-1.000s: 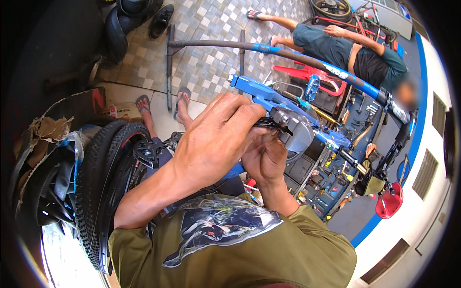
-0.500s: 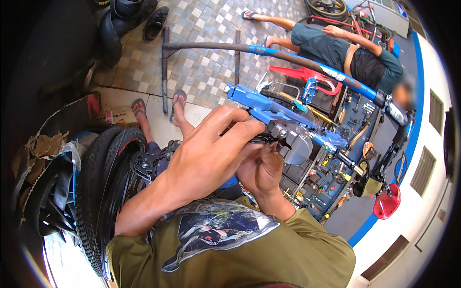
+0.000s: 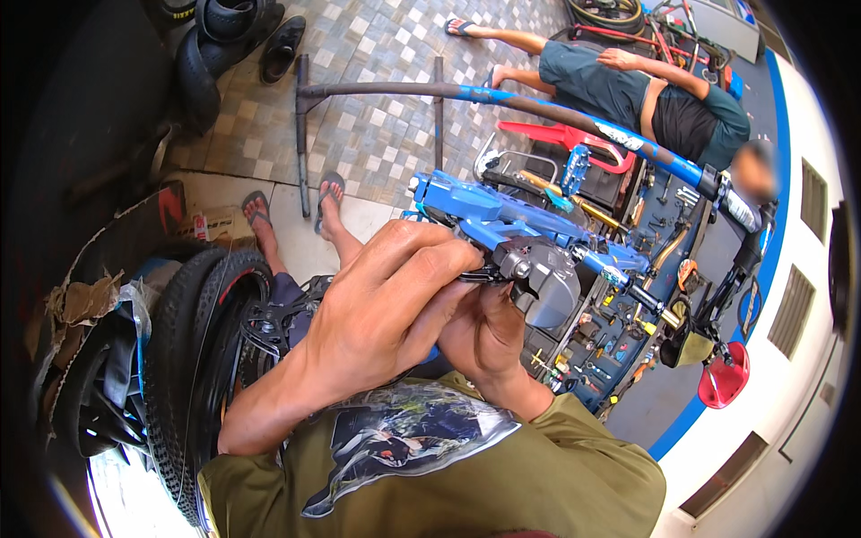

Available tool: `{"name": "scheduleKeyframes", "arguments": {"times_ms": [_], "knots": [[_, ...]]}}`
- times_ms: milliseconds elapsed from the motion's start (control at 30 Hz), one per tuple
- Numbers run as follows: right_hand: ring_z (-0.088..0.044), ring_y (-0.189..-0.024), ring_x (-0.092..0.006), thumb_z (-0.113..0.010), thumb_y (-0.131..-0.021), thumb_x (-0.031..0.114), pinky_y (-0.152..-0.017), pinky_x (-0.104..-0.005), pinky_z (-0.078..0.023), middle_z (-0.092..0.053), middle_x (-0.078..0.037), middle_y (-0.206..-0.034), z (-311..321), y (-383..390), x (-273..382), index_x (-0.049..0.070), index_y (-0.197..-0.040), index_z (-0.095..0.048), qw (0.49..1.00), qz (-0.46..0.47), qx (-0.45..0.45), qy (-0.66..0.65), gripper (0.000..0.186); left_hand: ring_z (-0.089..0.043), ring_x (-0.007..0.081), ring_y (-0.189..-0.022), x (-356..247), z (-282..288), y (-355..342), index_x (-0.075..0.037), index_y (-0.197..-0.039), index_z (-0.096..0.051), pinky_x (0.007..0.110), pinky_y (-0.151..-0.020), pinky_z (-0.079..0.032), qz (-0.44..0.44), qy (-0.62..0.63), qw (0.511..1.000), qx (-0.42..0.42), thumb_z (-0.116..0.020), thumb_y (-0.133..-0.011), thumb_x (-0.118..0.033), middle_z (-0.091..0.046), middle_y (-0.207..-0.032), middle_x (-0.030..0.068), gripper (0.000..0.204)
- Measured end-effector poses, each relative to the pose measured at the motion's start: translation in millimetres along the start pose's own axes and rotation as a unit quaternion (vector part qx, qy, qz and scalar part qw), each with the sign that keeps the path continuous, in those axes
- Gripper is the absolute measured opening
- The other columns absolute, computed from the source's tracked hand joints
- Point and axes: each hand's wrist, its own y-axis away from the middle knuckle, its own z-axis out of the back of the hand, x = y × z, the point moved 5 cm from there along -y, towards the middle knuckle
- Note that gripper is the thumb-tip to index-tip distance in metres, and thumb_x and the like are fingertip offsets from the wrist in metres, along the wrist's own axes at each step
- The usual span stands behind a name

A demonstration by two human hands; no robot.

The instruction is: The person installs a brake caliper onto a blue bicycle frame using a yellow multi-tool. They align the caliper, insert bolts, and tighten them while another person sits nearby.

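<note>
My left hand [image 3: 377, 314] is closed in a pinch on a small black part [image 3: 475, 273] beside a grey housing with a silver bolt [image 3: 547, 282], attached to a blue bike frame [image 3: 484, 206]. My right hand [image 3: 484, 345] is just below, thumb raised to the same black part and fingers curled, partly hidden behind my left hand. The exact shape of what the fingers hold is hidden.
A tubular stand [image 3: 377, 90] spans above the frame. Behind are a tool bench [image 3: 610, 350] and red plastic piece [image 3: 610, 148]. Tyres [image 3: 179, 359] crowd my left. Another person [image 3: 628, 99] in dark clothes is at upper right, shoes [image 3: 282, 49] at upper left.
Both hands, the grey housing and the blue frame have shifted slightly down and left in view. The pinch on the black part continues.
</note>
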Motion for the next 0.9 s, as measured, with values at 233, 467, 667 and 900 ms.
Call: {"name": "scheduleKeyframes", "arguments": {"times_ms": [233, 467, 667, 900], "knots": [[-0.052, -0.135, -0.0218, -0.073, -0.097, 0.032, -0.118, -0.0425, -0.037, -0.058, -0.004, -0.142, 9, -1, 7, 0.013, -0.144, -0.052, 0.994, 0.076, -0.019, 0.081, 0.055, -0.066, 0.0315, -0.094, 8, -10, 7, 0.001, -0.110, -0.065, 0.042, -0.086, -0.051, 0.010, 0.050, 0.999, 0.000, -0.077, -0.076, 0.005, -0.065, -0.102, 0.0138, 0.037], [-0.054, -0.124, -0.0142, -0.080, -0.089, 0.041, -0.114, -0.0375, -0.039, -0.059, 0.004, -0.128, 7, -2, 7, 0.018, -0.134, -0.055, 0.991, 0.043, -0.084, 0.091, 0.056, -0.065, 0.0322, -0.090, 9, -11, 4, 0.001, -0.111, -0.065, 0.041, -0.078, -0.053, -0.027, 0.051, 0.998, -0.007, -0.076, -0.075, 0.005, -0.065, -0.101, 0.0143, 0.037], [-0.054, -0.126, -0.0164, -0.083, -0.087, 0.025, -0.114, -0.0375, -0.040, -0.059, 0.003, -0.131, 18, 3, 5, 0.018, -0.136, -0.055, 0.994, 0.038, -0.082, 0.062, 0.057, -0.065, 0.0312, -0.087, 8, -10, 4, 0.000, -0.111, -0.065, 0.040, -0.076, -0.053, -0.046, 0.040, 0.998, -0.014, -0.075, -0.073, 0.006, -0.064, -0.103, 0.0132, 0.040], [-0.054, -0.134, -0.0248, -0.078, -0.090, 0.037, -0.118, -0.0427, -0.038, -0.058, -0.008, -0.141, 31, 6, 0, 0.009, -0.142, -0.053, 0.993, 0.055, -0.073, 0.076, 0.064, -0.064, 0.0311, -0.085, 3, -10, 4, 0.002, -0.111, -0.066, 0.039, -0.074, -0.053, -0.067, 0.017, 0.997, -0.018, -0.072, -0.071, 0.004, -0.063, -0.102, 0.0139, 0.040]]}}
